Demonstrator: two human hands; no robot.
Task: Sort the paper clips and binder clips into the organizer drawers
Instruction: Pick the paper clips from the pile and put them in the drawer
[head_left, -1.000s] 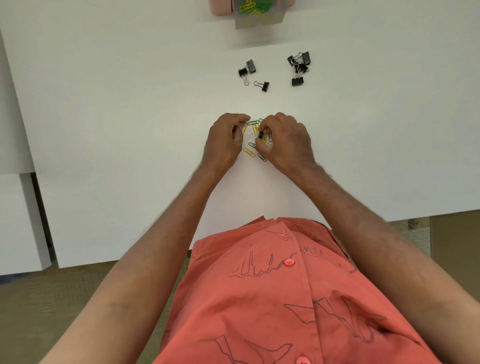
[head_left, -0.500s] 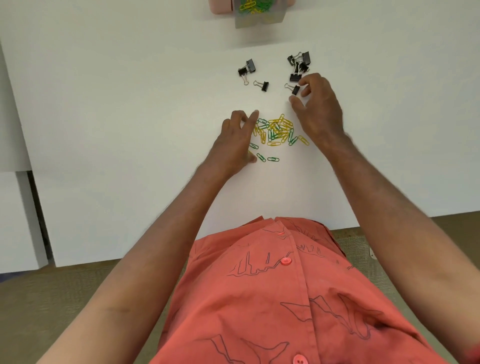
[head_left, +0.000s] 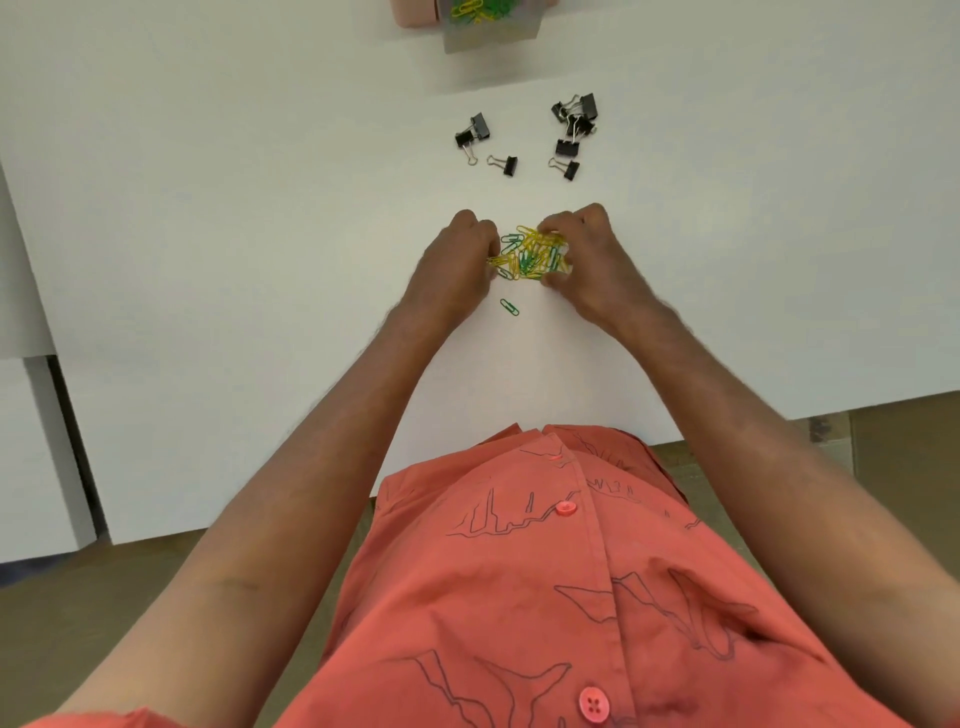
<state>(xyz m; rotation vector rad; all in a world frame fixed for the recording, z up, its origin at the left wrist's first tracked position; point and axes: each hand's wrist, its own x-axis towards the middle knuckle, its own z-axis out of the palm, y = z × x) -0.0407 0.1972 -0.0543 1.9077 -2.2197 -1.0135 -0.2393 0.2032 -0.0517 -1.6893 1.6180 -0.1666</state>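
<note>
No legible text, labels, brands or numbers anywhere. The shirt (head_left: 571, 597) carries only dark line-drawn shapes; a few marks near the placket resemble letters but cannot be read.

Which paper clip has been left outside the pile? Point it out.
The single green paper clip lying alone on the table, nearer the person than the pile gathered between the left hand and right hand.

Paper clips (head_left: 530, 254) yellow and green; one stray clip (head_left: 509, 307) green. Binder clips (head_left: 571, 127) black with silver handles, table (head_left: 234, 208) white. Shirt (head_left: 571, 597) coral, dark line drawings, pink buttons.
</note>
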